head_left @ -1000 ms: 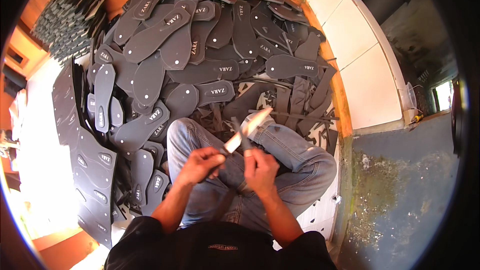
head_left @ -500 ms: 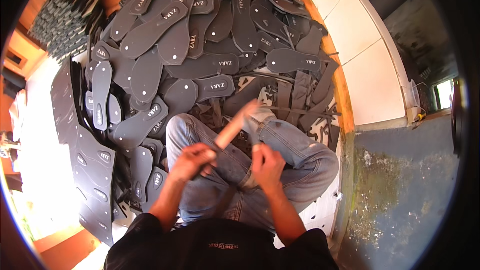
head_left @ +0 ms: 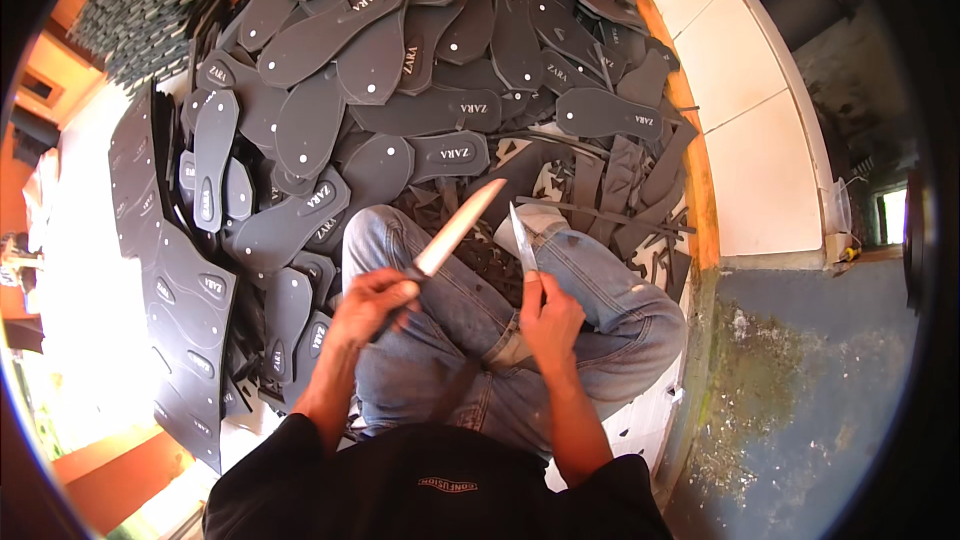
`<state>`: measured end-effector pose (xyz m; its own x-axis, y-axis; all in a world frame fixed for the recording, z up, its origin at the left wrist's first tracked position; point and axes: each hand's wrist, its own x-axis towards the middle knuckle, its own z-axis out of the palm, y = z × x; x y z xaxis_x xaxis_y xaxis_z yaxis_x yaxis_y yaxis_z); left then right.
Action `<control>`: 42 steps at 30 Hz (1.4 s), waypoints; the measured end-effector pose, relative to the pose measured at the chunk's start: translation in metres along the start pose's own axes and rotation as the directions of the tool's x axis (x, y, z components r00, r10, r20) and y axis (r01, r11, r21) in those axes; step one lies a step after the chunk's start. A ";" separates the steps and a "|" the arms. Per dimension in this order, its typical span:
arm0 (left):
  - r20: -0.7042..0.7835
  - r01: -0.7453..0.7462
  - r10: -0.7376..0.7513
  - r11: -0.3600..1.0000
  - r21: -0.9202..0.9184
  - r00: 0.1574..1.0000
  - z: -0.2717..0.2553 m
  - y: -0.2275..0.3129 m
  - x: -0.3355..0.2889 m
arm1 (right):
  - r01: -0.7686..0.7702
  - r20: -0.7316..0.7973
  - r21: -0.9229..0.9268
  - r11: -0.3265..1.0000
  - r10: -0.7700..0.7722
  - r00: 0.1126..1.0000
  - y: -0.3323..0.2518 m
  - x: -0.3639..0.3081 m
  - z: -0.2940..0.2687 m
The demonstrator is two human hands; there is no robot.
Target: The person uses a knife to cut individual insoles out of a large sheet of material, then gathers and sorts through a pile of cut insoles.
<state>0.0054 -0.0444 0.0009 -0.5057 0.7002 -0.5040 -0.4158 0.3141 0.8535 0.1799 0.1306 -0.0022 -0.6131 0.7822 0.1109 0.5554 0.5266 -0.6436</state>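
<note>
My left hand is closed round the dark handle of a broad-bladed knife. Its blade slants up and away to the right, catching a warm reflection. In my right hand is a narrower knife, its pointed silver blade tipped up and slightly left. The two blades are apart, with a small gap between their tips. Both hands are above my crossed legs in blue jeans. A dark strip lies across my lap; what it belongs to cannot be made out.
Beyond my knees spreads a heap of black sandal insoles. Uncut black sheets with sole outlines stand at the left. Dark offcuts lie ahead to the right, beside a white-tiled ledge. More soles are stacked at far left.
The blades, blurred or hardly visible before, now show sharply. The broad knife's tip has moved slightly up and left, and the narrow blade has come into plain sight. The whole view has shifted a little.
</note>
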 end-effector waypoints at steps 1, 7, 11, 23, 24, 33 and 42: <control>-0.088 -0.086 0.097 0.989 0.120 0.991 -0.007 -0.001 0.003 | -0.150 0.079 -0.026 0.988 0.152 0.985 0.005 0.002 -0.002; -0.314 -0.226 0.496 0.757 0.612 0.809 0.008 -0.012 0.007 | -0.667 0.595 0.636 0.387 0.304 0.744 0.013 0.003 -0.008; 0.107 0.051 -0.045 0.998 -0.049 0.993 0.028 0.008 0.010 | 0.048 0.042 0.403 0.914 -0.071 0.997 -0.020 0.005 0.008; -0.534 -0.187 0.397 0.895 0.405 0.746 -0.049 -0.020 -0.009 | -0.558 0.360 0.665 0.497 0.440 0.822 0.054 0.006 -0.009; -0.565 -0.174 0.402 0.894 0.414 0.720 -0.070 -0.022 -0.022 | -0.559 0.358 0.650 0.515 0.441 0.823 0.058 0.005 -0.012; -0.678 0.257 0.283 0.774 0.579 0.678 -0.116 -0.108 -0.105 | -0.543 0.399 0.443 0.713 0.386 0.832 0.072 -0.027 0.022; -0.860 -0.672 -0.227 0.544 -0.502 0.457 -0.230 -0.133 -0.101 | -0.292 0.230 0.316 0.903 0.226 0.947 0.085 -0.028 0.028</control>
<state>-0.0620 -0.3039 -0.0925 -0.7867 -0.3024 -0.5382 -0.2655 -0.6213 0.7372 0.2287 0.1440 -0.0809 -0.5842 0.7828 -0.2143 0.5027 0.1418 -0.8527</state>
